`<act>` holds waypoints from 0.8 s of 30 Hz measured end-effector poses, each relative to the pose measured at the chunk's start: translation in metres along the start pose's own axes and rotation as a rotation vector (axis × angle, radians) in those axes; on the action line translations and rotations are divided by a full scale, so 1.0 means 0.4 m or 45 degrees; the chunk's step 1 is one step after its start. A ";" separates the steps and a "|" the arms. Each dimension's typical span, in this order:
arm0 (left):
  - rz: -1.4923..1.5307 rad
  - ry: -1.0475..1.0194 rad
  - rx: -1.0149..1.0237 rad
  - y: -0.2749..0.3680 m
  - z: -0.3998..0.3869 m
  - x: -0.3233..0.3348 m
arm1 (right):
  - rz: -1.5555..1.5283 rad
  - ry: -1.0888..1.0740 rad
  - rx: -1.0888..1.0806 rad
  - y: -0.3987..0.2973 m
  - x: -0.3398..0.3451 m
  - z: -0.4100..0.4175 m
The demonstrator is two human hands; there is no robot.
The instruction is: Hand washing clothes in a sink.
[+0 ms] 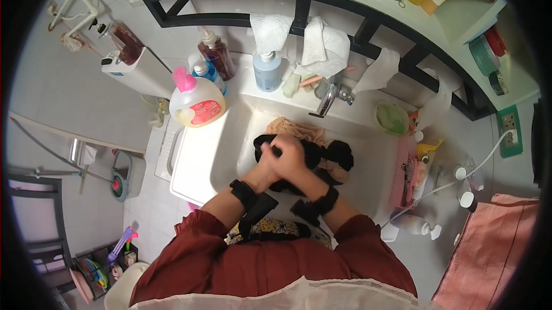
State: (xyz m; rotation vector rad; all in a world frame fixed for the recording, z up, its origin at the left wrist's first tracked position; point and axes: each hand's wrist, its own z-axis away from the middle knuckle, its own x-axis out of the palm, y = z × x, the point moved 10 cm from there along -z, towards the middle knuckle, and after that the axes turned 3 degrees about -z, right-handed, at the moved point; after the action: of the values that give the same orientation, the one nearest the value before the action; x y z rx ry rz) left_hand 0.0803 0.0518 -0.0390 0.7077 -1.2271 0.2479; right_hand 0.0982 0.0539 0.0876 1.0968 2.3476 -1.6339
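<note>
My left hand (268, 167) and my right hand (290, 155) are pressed together over a white sink basin (233, 146). A bit of black cloth (277, 151) shows between them, gripped in the fists. The right hand covers part of the left, and both are slightly blurred. More black fabric (338, 155) lies beneath and beside them in the basin. Beige cloth (297, 126) is bunched behind the hands, towards the tap. A chrome faucet (329, 99) stands at the basin's back edge. Each wrist wears a black strap.
A white washboard-like panel (198, 159) adjoins the basin's left side, with a pink-capped detergent jug (197, 102) at its back. A blue pump bottle (266, 73) and soap bar (291, 85) line the back ledge. Right are a green bowl (391, 118), a pink basket (401, 172) and a white cable (444, 186).
</note>
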 end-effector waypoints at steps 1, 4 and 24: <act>-0.231 0.511 -0.516 -0.051 0.040 -0.072 | 0.084 0.070 0.202 0.063 -0.025 -0.012; -0.321 0.681 -0.540 -0.038 0.057 -0.012 | 0.149 0.021 0.377 0.173 -0.030 -0.008; -0.378 0.786 -0.338 -0.002 0.065 -0.110 | -0.047 0.081 -0.053 0.020 -0.001 0.012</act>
State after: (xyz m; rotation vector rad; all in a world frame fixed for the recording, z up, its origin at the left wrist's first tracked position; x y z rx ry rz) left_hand 0.0453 0.0437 -0.0757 0.5162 -0.5428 0.0444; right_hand 0.1018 0.0510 0.0795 1.1208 2.4440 -1.5770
